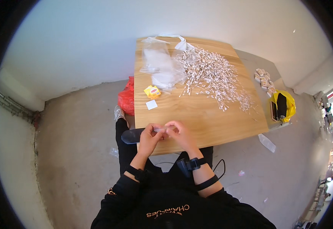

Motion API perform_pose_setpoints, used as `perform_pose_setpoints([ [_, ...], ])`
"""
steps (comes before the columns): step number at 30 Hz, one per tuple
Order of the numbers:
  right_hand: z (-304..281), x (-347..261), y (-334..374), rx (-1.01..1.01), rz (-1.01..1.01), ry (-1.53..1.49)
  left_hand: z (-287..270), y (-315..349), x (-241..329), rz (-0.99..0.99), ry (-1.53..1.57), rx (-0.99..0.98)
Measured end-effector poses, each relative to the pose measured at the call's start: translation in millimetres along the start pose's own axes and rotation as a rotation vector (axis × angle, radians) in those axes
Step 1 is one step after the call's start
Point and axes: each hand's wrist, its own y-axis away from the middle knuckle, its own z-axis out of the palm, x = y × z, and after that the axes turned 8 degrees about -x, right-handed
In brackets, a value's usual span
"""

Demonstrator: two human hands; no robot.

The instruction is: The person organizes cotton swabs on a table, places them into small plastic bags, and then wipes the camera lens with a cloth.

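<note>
At the near edge of the table, my left hand (149, 138) and my right hand (179, 134) meet with fingers pinched together. Between the fingertips is a small pale, see-through piece that looks like a clear plastic bag (160, 130); fingers cover most of it. The right hand is slightly blurred. A dark, rounded oblong object (132, 136) lies beside my left hand, jutting past the table's left edge. Farther up the table spreads a large heap of cotton swabs (211, 70). Left of it are clear plastic bags (157, 61), yellow printed cards (152, 91) and a white card (151, 104).
The wooden table (197, 126) meets the wall at its far side. A red plastic bag (126, 99) hangs or stands at its left. On a lower grey surface to the right are several small packs (265, 81) and a yellow bag (289, 106). A clear bag (266, 142) lies on the floor.
</note>
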Motion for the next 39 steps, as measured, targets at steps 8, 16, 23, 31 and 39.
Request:
perform_pose_setpoints([
  [8,15,40,0,0.002,0.083,-0.25,7,-1,-25,-0.132,-0.003,0.096],
  [16,33,40,-12,0.22,0.008,-0.077,3,-5,-34,-0.078,0.008,0.13],
  [23,29,42,-8,0.241,0.013,0.041,1,-9,-46,-0.044,-0.115,0.1],
  [31,49,39,-6,0.466,0.029,0.259,21,-8,-41,0.186,-0.731,0.292],
  [39,48,36,-20,0.421,0.051,0.31,4,-20,-53,0.141,-0.397,0.255],
])
